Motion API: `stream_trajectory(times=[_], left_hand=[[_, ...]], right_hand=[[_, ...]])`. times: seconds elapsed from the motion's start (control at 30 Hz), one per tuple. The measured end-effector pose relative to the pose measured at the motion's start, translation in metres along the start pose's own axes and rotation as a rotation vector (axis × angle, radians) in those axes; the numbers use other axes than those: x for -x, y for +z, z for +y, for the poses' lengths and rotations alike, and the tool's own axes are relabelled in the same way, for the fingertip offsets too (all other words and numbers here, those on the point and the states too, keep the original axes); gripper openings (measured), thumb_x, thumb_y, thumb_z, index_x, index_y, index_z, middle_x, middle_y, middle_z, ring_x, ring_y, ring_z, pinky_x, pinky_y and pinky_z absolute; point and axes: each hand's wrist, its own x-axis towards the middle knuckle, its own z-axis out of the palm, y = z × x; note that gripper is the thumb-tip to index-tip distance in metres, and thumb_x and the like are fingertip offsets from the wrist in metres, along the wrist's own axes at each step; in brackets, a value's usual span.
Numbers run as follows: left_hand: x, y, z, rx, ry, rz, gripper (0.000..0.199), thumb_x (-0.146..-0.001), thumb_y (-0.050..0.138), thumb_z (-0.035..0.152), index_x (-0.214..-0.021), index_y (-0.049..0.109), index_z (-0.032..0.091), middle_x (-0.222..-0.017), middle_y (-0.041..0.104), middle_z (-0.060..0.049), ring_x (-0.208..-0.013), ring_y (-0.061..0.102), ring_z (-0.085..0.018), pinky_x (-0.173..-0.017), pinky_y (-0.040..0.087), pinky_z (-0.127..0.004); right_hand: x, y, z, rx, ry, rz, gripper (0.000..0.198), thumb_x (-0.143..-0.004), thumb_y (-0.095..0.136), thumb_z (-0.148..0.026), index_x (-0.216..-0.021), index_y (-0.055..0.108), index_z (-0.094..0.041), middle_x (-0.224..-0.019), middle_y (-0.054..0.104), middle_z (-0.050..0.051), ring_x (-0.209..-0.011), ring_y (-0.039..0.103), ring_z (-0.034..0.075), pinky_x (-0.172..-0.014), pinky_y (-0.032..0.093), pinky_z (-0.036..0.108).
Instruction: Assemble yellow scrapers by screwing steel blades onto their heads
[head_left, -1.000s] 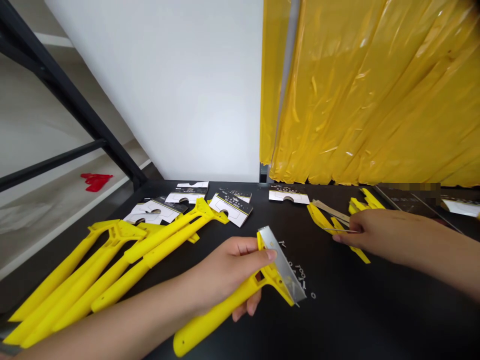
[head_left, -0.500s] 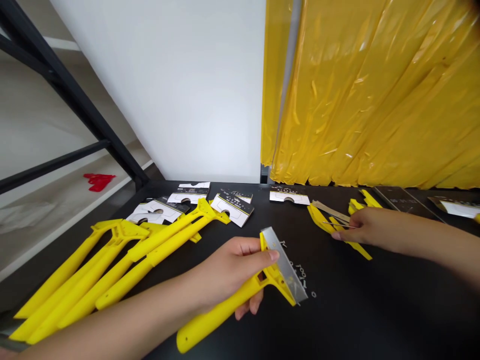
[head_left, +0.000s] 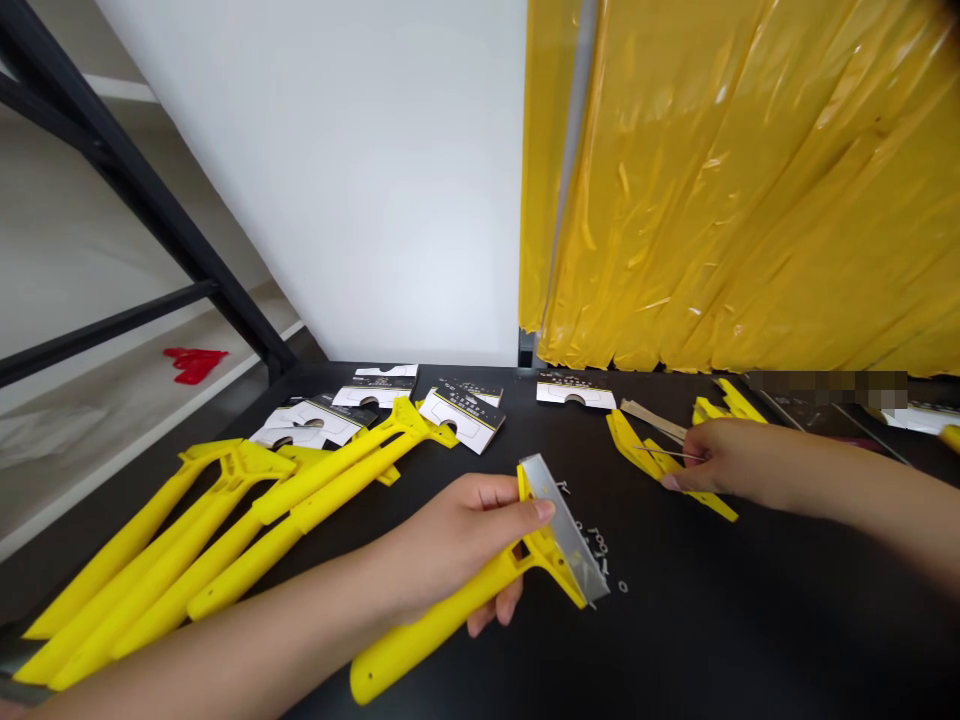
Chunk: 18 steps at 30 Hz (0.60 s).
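My left hand is closed around the head of a yellow scraper, its thumb pressing on the grey metal blade. The scraper's handle points down to the left. Farther right, my right hand pinches a thin metal rod; most of its inner end is hidden by the fingers. Under that hand lie long yellow plastic pieces, beside a flat beige strip. Small loose metal bits are scattered on the black tabletop by the blade.
Several yellow scraper handles lie in a row at the left. Black-and-white cards are spread along the back, with another card nearer the middle. Behind stand a white panel and a yellow plastic-wrapped stack. A black frame rises at left.
The view has shifted very slightly. My right hand has turned a little, and the thin metal rod shows more clearly over the yellow pieces. My left hand keeps its hold on the scraper.
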Motion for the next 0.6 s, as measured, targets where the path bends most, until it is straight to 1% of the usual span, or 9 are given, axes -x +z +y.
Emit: stream_trajectory(times=[0.23, 0.4, 0.5, 0.6], left_hand=[[0.000, -0.001, 0.001, -0.018, 0.002, -0.008, 0.038, -0.104, 0.074, 0.057, -0.099, 0.074, 0.020, -0.061, 0.072, 0.000, -0.043, 0.058, -0.012, -0.036, 0.045, -0.015], [0.000, 0.000, 0.000, -0.022, -0.006, -0.012, 0.036, -0.105, 0.071, 0.055, -0.098, 0.072, 0.020, -0.055, 0.067, 0.002, -0.041, 0.056, -0.012, -0.036, 0.044, -0.015], [0.000, 0.000, 0.000, -0.018, -0.002, -0.003, 0.036, -0.105, 0.072, 0.056, -0.097, 0.072, 0.020, -0.057, 0.068, 0.002, -0.041, 0.056, -0.012, -0.036, 0.043, -0.016], [-0.001, 0.000, 0.000, -0.021, 0.003, 0.004, 0.037, -0.103, 0.074, 0.057, -0.097, 0.072, 0.020, -0.057, 0.068, 0.002, -0.042, 0.058, -0.012, -0.036, 0.045, -0.016]], right_hand=[[-0.001, 0.000, 0.011, 0.029, -0.007, -0.005, 0.042, -0.112, 0.065, -0.059, -0.113, 0.075, -0.018, -0.099, 0.076, 0.003, -0.085, 0.073, 0.019, -0.083, 0.064, 0.039], [0.001, -0.003, 0.013, 0.058, 0.011, 0.025, 0.039, -0.114, 0.064, -0.056, -0.109, 0.075, -0.019, -0.096, 0.076, 0.003, -0.082, 0.072, 0.018, -0.082, 0.063, 0.038], [0.005, -0.002, 0.007, 0.083, 0.033, 0.112, 0.035, -0.112, 0.067, -0.052, -0.103, 0.074, -0.020, -0.092, 0.074, 0.002, -0.080, 0.069, 0.018, -0.082, 0.060, 0.038], [0.012, -0.002, -0.001, 0.083, 0.053, 0.259, 0.028, -0.109, 0.065, -0.043, -0.090, 0.073, -0.023, -0.089, 0.073, 0.005, -0.083, 0.069, 0.023, -0.077, 0.049, 0.038]])
